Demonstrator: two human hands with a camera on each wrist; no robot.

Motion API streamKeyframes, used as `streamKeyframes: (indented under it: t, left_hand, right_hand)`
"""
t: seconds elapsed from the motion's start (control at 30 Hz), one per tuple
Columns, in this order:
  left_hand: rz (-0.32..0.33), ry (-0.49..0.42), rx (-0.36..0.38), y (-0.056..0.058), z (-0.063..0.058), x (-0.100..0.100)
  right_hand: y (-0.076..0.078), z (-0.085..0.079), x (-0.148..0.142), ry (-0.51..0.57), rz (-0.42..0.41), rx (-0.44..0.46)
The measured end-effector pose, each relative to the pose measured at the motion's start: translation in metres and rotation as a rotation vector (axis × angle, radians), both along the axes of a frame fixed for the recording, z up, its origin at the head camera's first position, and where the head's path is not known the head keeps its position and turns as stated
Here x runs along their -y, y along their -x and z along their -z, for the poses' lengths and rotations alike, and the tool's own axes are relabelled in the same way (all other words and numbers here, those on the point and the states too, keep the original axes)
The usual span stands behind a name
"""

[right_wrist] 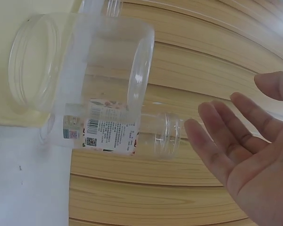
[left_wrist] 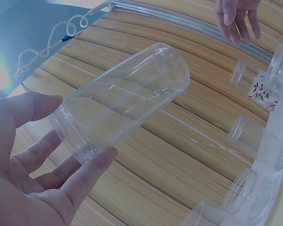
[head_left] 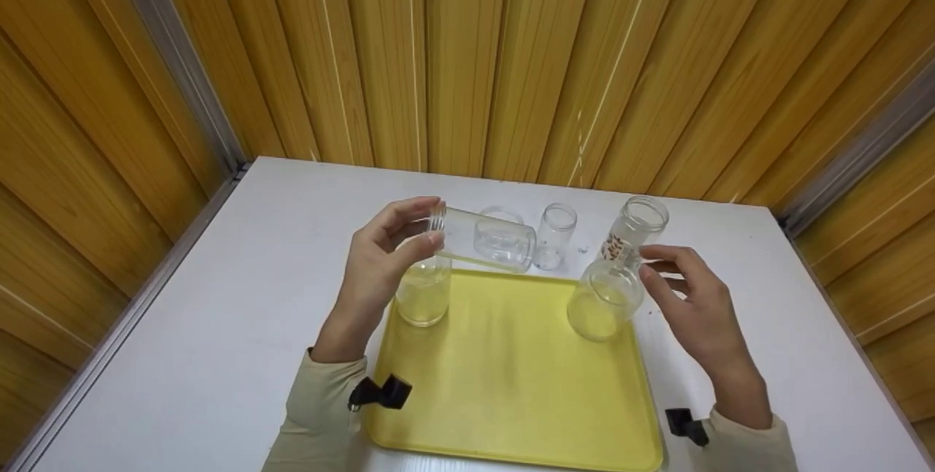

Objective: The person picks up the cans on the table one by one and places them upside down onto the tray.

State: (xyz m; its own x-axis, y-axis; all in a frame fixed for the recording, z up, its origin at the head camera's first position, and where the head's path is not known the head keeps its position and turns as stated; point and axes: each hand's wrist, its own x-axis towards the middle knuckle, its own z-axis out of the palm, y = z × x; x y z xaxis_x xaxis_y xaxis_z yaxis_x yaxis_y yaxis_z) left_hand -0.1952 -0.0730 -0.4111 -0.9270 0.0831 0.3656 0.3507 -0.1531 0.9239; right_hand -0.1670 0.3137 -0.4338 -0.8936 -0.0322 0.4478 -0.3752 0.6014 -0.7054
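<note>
My left hand (head_left: pixel 376 264) grips a tall clear jar (head_left: pixel 462 232) around its threaded neck, thumb on one side and fingers on the other. The jar is lidless and lies almost level in the air, its base pointing right and slightly down. My right hand (head_left: pixel 694 304) hangs with loosely bent fingers beside a wide clear jar (head_left: pixel 600 315), which stands at the right back corner of the yellow tray (head_left: pixel 511 384). In the right wrist view that palm holds nothing, and its fingertips are near the mouth of a labelled jar (right_wrist: pixel 111 127).
Another clear jar (head_left: pixel 424 297) stands on the tray's left back corner. Behind the tray, on the white table (head_left: pixel 219 311), are a small narrow jar (head_left: pixel 559 227) and a low wide jar (left_wrist: pixel 247 195). Wood-patterned panels (head_left: pixel 467 55) rise at the back and both sides.
</note>
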Motion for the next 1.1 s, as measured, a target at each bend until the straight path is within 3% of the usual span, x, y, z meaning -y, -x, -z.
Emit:
streamKeyframes:
  t: [0.6,0.83,1.1]
  left_hand:
    - [0.021,-0.016,0.029,-0.002,-0.001,-0.002]
    - [0.024,-0.022,0.032,-0.002,-0.002,-0.002]
    - [0.020,-0.015,0.031,-0.002,-0.002,-0.003]
  right_hand:
    - [-0.003,-0.008,0.021,0.264,-0.121,0.031]
    - [0.000,-0.010,0.034,0.320,-0.174,-0.013]
    - [0.002,-0.013,0.048,0.439,-0.302,-0.102]
